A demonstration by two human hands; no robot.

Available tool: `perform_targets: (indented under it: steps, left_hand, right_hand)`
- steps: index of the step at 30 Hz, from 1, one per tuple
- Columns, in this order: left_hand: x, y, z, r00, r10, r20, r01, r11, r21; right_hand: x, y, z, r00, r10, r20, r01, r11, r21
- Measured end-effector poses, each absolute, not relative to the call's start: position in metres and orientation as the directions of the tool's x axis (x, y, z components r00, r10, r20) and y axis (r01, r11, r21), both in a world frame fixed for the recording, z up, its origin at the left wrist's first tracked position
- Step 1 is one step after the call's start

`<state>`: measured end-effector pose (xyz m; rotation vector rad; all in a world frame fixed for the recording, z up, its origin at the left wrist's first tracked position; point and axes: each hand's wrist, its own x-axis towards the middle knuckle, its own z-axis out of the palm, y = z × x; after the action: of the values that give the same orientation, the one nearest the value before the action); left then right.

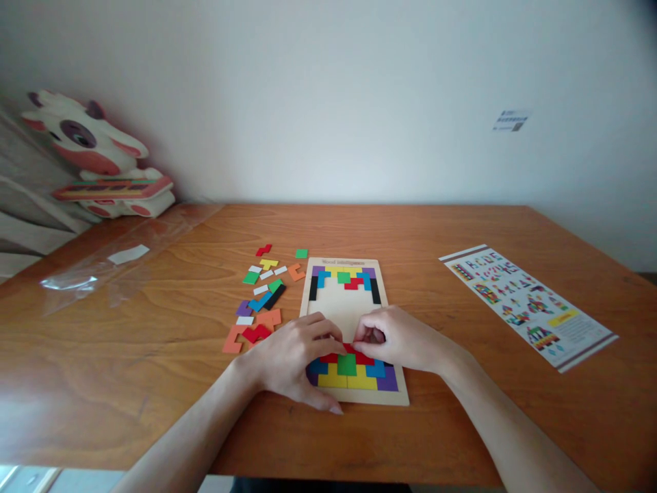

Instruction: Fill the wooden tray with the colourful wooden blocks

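Note:
A wooden puzzle board (328,301) lies in front of me, with colored pieces along its far and near ends and bare wood in between. My left hand (300,352) rests over its near left side. Its fingers are spread and the thumb stretches past the board's near edge; the index fingertip touches the red pieces. My right hand (387,335) is closed in a pinch at a red puzzle piece (364,357), partly hidden by the fingers. Between the hands sits a green piece (348,365), with yellow pieces (362,380) nearer to me.
Several loose puzzle pieces (268,318) lie left of the board. A printed pattern sheet (534,308) lies at the right. Clear plastic wrapping (97,274) and a cow-shaped toy keyboard (113,164) are at the left of the wooden table (436,424). A wall stands behind.

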<state>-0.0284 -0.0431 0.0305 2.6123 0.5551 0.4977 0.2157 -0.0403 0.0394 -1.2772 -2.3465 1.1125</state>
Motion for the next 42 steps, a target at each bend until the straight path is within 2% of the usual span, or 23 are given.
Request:
perform_targets:
  steps: [5, 8, 11, 14, 16, 19, 23, 27, 32, 35, 42]
  left_hand:
    - [-0.028, -0.043, 0.029, 0.852, 0.431, 0.297, 0.265, -0.844, 0.465]
    - [-0.028, -0.042, 0.032, 0.833, 0.435, 0.342, 0.272, -0.860, 0.432]
    - [-0.036, -0.038, 0.039, 0.797, 0.505, 0.332, 0.425, -0.859, 0.286]
    - [-0.061, -0.030, 0.046, 0.720, 0.651, 0.240, 0.629, -0.758, 0.170]
    - [-0.086, -0.022, 0.049, 0.666, 0.736, 0.119, 0.713, -0.675, 0.186]
    - [-0.124, -0.012, 0.050, 0.466, 0.885, 0.014, 0.862, -0.457, 0.217]
    - [-0.148, -0.007, 0.048, 0.375, 0.921, -0.103, 0.886, -0.324, 0.331]
    - [-0.145, -0.006, 0.044, 0.332, 0.922, -0.200, 0.892, -0.238, 0.384]
    - [-0.138, -0.008, 0.045, 0.361, 0.920, -0.151, 0.849, -0.256, 0.462]
    - [-0.135, -0.009, 0.048, 0.396, 0.913, -0.099, 0.826, -0.307, 0.474]
    - [-0.132, -0.009, 0.050, 0.433, 0.898, -0.079, 0.797, -0.340, 0.499]
  right_hand:
    - [0.213, -0.039, 0.039, -0.602, 0.798, -0.026, 0.609, 0.437, -0.662]
    - [0.211, -0.037, 0.039, -0.577, 0.816, 0.023, 0.612, 0.451, -0.650]
    - [0.213, -0.037, 0.037, -0.554, 0.830, 0.059, 0.599, 0.447, -0.664]
    - [0.215, -0.037, 0.036, -0.547, 0.830, 0.109, 0.591, 0.476, -0.652]
    - [0.216, -0.036, 0.036, -0.550, 0.822, 0.147, 0.588, 0.507, -0.631]
    - [0.217, -0.035, 0.035, -0.558, 0.810, 0.182, 0.590, 0.541, -0.599]
    - [0.216, -0.034, 0.034, -0.560, 0.805, 0.198, 0.591, 0.555, -0.585]
    - [0.216, -0.033, 0.032, -0.559, 0.808, 0.184, 0.597, 0.546, -0.587]
    - [0.215, -0.033, 0.031, -0.549, 0.818, 0.171, 0.607, 0.530, -0.592]
    - [0.215, -0.033, 0.031, -0.546, 0.820, 0.172, 0.606, 0.528, -0.595]
    - [0.215, -0.033, 0.031, -0.552, 0.815, 0.176, 0.598, 0.533, -0.599]
